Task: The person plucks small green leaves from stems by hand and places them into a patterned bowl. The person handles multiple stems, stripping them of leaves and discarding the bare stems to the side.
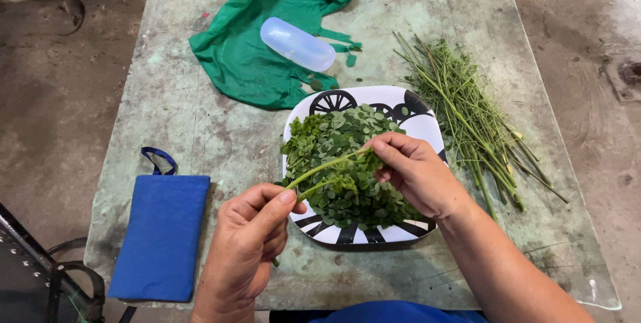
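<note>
My left hand [248, 243] pinches the lower end of a thin green leafy stem [319, 171] over the near edge of a white plate with black wheel patterns [419, 124]. My right hand [414, 171] grips the same stem higher up, fingers closed around its small leaves. The plate holds a heap of small round green leaves [340, 156]. Both hands hover just above this heap.
A bundle of stripped green stalks [467, 116] lies right of the plate. Behind it, a translucent plastic container [297, 44] rests on a green cloth bag [260, 36]. A blue fabric pouch [159, 233] lies at the near left. A black chair [40, 276] stands beside the worn table [200, 129].
</note>
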